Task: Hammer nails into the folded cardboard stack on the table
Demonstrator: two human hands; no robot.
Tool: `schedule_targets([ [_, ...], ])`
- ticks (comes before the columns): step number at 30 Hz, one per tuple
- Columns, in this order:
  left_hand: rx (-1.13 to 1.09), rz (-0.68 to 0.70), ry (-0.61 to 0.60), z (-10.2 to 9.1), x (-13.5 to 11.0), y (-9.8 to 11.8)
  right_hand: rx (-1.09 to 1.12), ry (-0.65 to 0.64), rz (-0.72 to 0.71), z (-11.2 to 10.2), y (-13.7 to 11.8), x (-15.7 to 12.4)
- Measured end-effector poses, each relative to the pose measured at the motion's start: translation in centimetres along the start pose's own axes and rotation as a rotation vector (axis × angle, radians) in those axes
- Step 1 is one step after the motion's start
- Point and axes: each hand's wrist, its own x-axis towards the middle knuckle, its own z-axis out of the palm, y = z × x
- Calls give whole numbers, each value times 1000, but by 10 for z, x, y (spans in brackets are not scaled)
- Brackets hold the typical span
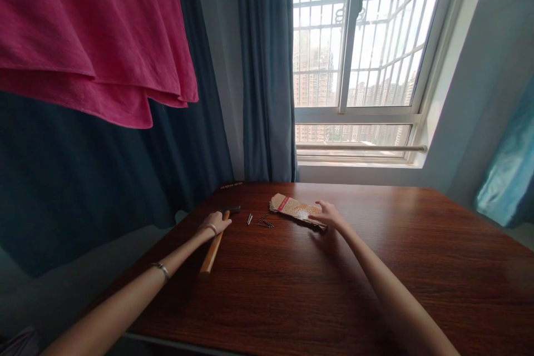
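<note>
My left hand (216,223) is closed around the upper handle of a hammer (212,256), just below its dark metal head. The hammer lies on the table, its wooden handle slanting toward me. On the other side, my right hand (327,214) has its fingers apart over the right end of a tan, layered bundle with a pierced pattern and a red band, like a closed folding fan (294,207). Whether the fingertips press on it I cannot tell. Between the two hands, several nails (265,223) are scattered on the wood.
The brown wooden table (400,267) reaches toward a barred window (359,67). Blue curtains (267,78) hang behind it and along the left. A pink towel (92,39) hangs at the upper left. Small round items (231,184) lie at the table's far left edge.
</note>
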Motion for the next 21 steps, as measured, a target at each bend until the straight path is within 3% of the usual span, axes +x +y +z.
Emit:
schedule_targets([
  [5, 17, 20, -14, -2, -3, 4, -77, -143, 19, 4, 5, -4],
  [21, 76, 2, -37, -15, -24, 18, -100, -87, -74, 52, -56, 8],
])
